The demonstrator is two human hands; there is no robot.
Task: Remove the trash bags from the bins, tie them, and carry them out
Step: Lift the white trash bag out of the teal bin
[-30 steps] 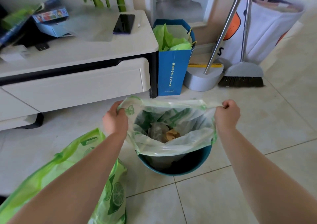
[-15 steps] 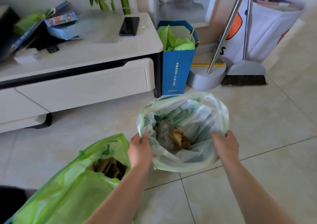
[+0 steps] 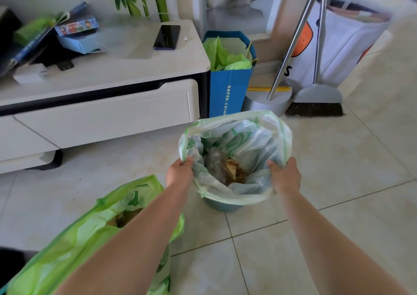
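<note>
A translucent white trash bag with green print (image 3: 252, 136) stands open in a small blue bin (image 3: 222, 206) on the tiled floor. Crumpled paper and brown scraps lie inside it. My left hand (image 3: 179, 174) grips the bag's near left rim. My right hand (image 3: 285, 177) grips the near right rim. Only the bin's lower front edge shows below the bag. A second, bright green trash bag (image 3: 90, 233) lies open on the floor at the lower left, partly behind my left forearm, with brown waste inside.
A white TV cabinet (image 3: 108, 112) with a phone (image 3: 167, 37) and boxes on top stands at the left. A blue paper bag (image 3: 228, 91) with green plastic, a grey dustpan (image 3: 267, 101), a broom (image 3: 316, 102) and a white tote (image 3: 338, 42) line the back wall.
My hands moved from the bag's far side corners down to its near rim. The bag mouth went from stretched wide to rounded, and the view shifted so the bin is mostly hidden.
</note>
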